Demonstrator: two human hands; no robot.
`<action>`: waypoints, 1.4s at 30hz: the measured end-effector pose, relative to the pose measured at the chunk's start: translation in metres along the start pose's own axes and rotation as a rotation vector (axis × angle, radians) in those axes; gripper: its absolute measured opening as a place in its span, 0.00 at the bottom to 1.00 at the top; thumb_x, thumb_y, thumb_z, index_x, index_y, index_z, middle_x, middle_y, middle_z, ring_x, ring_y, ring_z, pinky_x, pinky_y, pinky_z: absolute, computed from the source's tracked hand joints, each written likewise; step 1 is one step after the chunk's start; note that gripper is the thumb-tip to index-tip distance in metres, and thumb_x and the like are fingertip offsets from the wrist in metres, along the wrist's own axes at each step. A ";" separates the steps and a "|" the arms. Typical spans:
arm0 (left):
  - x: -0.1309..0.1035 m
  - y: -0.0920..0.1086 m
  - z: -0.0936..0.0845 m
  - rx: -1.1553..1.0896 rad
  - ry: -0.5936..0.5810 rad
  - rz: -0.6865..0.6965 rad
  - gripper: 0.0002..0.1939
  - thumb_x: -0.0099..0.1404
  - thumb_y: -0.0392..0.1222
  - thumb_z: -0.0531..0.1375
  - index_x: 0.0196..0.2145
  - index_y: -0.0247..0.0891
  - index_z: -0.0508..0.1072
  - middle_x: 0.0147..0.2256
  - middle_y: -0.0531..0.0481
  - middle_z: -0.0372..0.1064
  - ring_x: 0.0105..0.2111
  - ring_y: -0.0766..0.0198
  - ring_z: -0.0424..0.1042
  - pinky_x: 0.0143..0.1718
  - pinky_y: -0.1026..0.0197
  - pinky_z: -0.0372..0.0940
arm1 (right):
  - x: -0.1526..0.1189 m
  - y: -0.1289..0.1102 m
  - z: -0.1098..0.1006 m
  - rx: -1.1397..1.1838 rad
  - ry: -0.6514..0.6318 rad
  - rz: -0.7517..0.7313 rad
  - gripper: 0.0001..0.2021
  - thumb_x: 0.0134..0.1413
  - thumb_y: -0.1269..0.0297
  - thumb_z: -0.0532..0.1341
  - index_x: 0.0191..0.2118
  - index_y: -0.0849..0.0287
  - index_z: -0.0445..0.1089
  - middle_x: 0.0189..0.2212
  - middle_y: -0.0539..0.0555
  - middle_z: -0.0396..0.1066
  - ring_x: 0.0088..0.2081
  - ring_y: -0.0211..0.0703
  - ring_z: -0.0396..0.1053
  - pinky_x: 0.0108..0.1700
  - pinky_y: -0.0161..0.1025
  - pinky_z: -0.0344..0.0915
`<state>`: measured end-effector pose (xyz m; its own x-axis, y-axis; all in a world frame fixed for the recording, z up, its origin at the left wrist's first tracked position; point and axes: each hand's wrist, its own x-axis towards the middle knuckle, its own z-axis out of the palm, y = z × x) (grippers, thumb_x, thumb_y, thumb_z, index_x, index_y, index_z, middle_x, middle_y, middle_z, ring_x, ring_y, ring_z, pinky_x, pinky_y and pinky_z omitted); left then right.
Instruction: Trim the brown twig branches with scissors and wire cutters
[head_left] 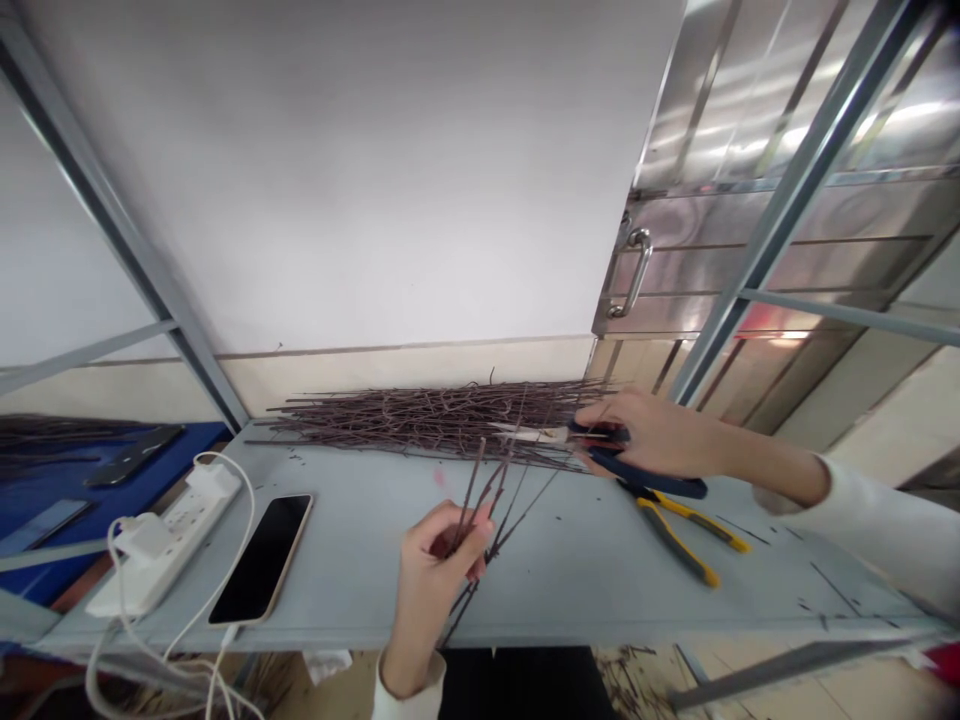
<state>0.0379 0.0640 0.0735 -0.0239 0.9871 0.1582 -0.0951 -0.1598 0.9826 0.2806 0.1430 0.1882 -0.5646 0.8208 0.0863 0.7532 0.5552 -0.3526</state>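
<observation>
My left hand [448, 555] is closed round a few thin dark twigs [510, 507], which fan out above the fingers and stick out below them. My right hand [646, 432] grips a pair of scissors [540, 434] with dark blue handles. The scissor blades point left, close to the upper ends of the held twigs; whether they touch a twig I cannot tell. Behind both hands a long pile of brown twigs [390, 418] lies along the back of the table. Yellow and grey pliers [679, 530] rest just below my right hand.
On the grey table [360, 560] a phone [262, 560] lies beside a white power strip [165, 545] with chargers and loose cables. Metal frame posts [787, 210] rise at both sides. A blue surface [202, 445] at left holds more phones and twigs. Small twig scraps are scattered at right.
</observation>
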 end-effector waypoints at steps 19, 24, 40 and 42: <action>0.009 0.006 -0.001 -0.116 -0.112 -0.100 0.21 0.52 0.51 0.66 0.38 0.31 0.78 0.29 0.41 0.77 0.19 0.66 0.70 0.20 0.65 0.64 | -0.007 -0.007 0.010 -0.016 -0.013 -0.019 0.14 0.49 0.61 0.56 0.18 0.57 0.53 0.16 0.46 0.55 0.21 0.34 0.50 0.25 0.36 0.47; 0.006 0.001 -0.001 -0.055 -0.099 -0.078 0.19 0.54 0.51 0.64 0.36 0.31 0.78 0.32 0.40 0.78 0.19 0.67 0.70 0.20 0.65 0.63 | -0.012 -0.011 0.013 -0.037 -0.033 0.024 0.19 0.51 0.56 0.56 0.18 0.56 0.47 0.16 0.45 0.48 0.21 0.34 0.47 0.24 0.36 0.44; 0.002 -0.019 0.027 0.641 0.139 0.296 0.13 0.67 0.40 0.52 0.42 0.39 0.75 0.36 0.44 0.77 0.34 0.56 0.75 0.35 0.60 0.66 | 0.005 -0.002 0.013 0.048 -0.173 0.108 0.18 0.47 0.45 0.60 0.29 0.55 0.58 0.22 0.46 0.63 0.25 0.40 0.62 0.26 0.35 0.54; 0.003 -0.020 0.025 0.638 0.135 0.296 0.13 0.68 0.40 0.51 0.42 0.39 0.75 0.36 0.45 0.77 0.33 0.57 0.75 0.33 0.60 0.66 | 0.010 -0.004 0.012 0.027 -0.151 0.086 0.17 0.47 0.48 0.60 0.27 0.55 0.57 0.20 0.46 0.61 0.24 0.39 0.60 0.25 0.34 0.53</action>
<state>0.0651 0.0700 0.0565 -0.0855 0.8866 0.4545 0.5340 -0.3443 0.7722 0.2680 0.1474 0.1788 -0.5445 0.8344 -0.0852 0.7925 0.4785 -0.3781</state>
